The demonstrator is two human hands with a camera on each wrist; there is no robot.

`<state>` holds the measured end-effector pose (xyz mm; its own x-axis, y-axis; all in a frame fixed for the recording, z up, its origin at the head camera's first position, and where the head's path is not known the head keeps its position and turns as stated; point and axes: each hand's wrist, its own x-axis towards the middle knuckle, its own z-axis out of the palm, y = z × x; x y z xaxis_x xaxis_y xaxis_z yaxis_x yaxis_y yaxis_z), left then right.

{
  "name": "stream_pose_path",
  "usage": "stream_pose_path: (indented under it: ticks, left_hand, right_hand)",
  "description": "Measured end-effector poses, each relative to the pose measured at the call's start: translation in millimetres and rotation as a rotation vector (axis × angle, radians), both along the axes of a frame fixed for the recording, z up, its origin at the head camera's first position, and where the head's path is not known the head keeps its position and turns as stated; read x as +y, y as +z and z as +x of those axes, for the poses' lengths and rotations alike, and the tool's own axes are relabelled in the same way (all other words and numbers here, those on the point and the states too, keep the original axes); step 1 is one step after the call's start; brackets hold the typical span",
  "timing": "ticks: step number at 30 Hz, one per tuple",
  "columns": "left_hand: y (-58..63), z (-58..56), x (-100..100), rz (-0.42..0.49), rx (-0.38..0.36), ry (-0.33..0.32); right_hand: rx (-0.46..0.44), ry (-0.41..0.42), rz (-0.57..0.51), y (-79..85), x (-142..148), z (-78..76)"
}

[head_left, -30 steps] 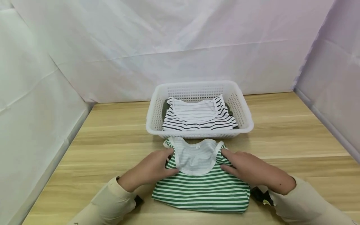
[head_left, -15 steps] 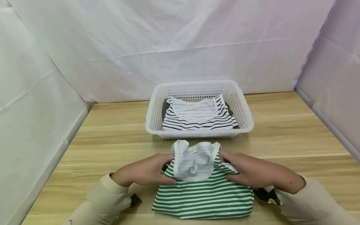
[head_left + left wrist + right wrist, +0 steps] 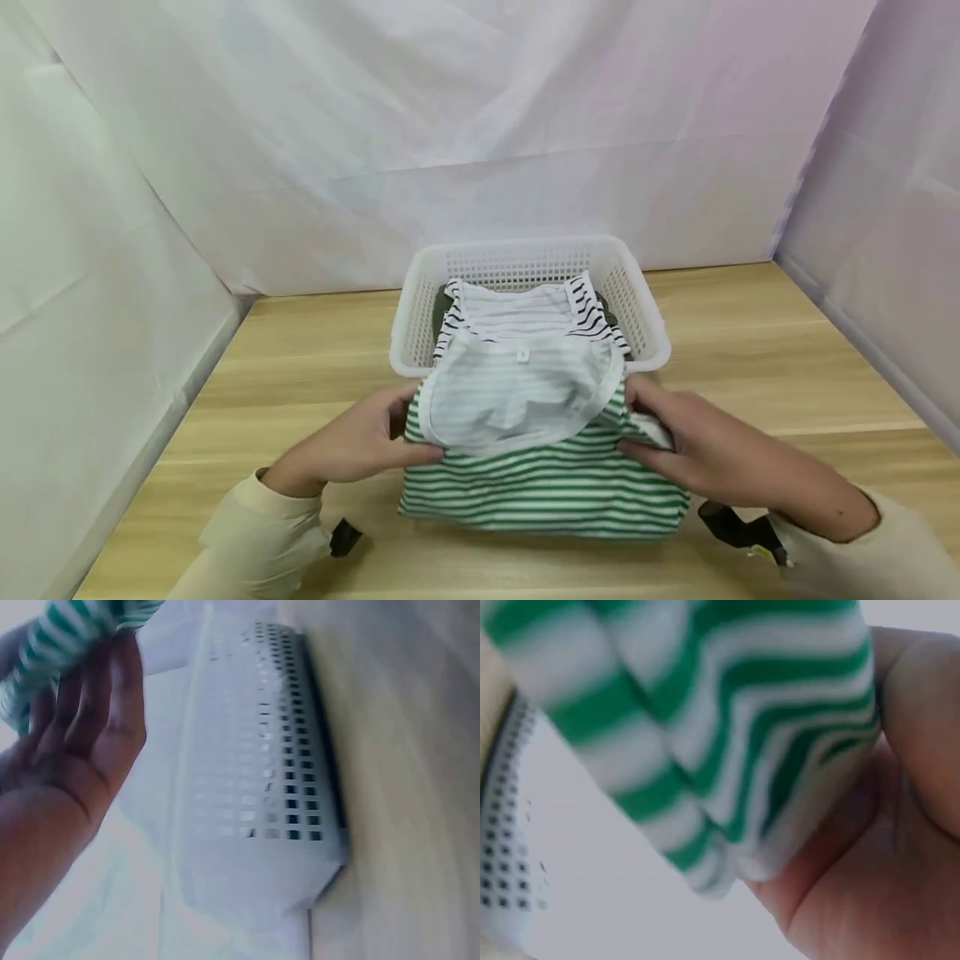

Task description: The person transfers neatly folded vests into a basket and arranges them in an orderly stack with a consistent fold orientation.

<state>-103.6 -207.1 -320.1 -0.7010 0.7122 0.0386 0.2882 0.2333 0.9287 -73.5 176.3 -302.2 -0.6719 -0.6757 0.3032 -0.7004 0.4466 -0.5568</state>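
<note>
A folded green-and-white striped shirt (image 3: 525, 492) with a white neckband is lifted off the table in front of the basket. Its left side is gripped by my left hand (image 3: 356, 442), thumb on top and fingers underneath. On the other side my right hand (image 3: 697, 442) pinches the shirt near its shoulder. The left wrist view shows curled fingers under the striped cloth (image 3: 67, 637); in the right wrist view the folded layers (image 3: 705, 712) hang from the grip. The shirt's upper part overlaps the front rim of the white plastic basket (image 3: 407, 333) in the head view.
Inside the basket lies a folded white shirt with black stripes (image 3: 517, 312), over dark green cloth (image 3: 441, 308). The basket stands on a wood-grain table (image 3: 315, 342). White sheeting (image 3: 480, 125) encloses the back and both sides.
Both hands have raised the green-striped shirt from the table and moved it toward the basket. Its neck end now covers the basket's front rim. The hands have spread slightly apart.
</note>
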Motion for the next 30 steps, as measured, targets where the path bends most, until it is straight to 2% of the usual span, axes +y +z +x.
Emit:
stream_pose_path:
  ticks: [4, 6, 8, 12, 17, 21, 24, 30]
  left_hand:
    - [13.6, -11.3, 5.8, 0.077, -0.029, 0.175]
    - [21.2, -20.7, 9.9, 0.102, -0.015, 0.252]
    - [28.3, -31.2, 13.5, 0.115, 0.001, 0.314]
    - [38.3, -55.2, 19.4, 0.112, 0.038, 0.408]
    - [43.2, -88.9, 26.7, 0.081, 0.094, 0.480]
    - [42.3, -111.7, 32.8, 0.011, 0.111, 0.538]
    - [41.3, -123.4, 37.1, -0.043, 0.114, 0.562]
    - [32.0, -140.0, 45.2, -0.198, 0.116, 0.521]
  right_hand:
    - [0.103, -0.063, -0.074, 11.2, 4.0, -17.8]
    - [0.106, -0.086, -0.091, 17.3, 3.8, -31.0]
    - [0.075, -0.120, -0.098, 23.0, 3.0, -44.9]
    - [-0.055, -0.188, -0.107, 32.5, 0.1, -75.0]
    - [-0.130, -0.273, -0.034, 39.7, -3.7, -115.9]
    - [-0.173, -0.288, 0.017, 39.9, -6.3, -142.9]
    - [-0.201, -0.289, 0.050, 37.3, -6.8, -158.8]
    - [-0.187, -0.317, 0.224, 19.0, -10.4, -180.2]
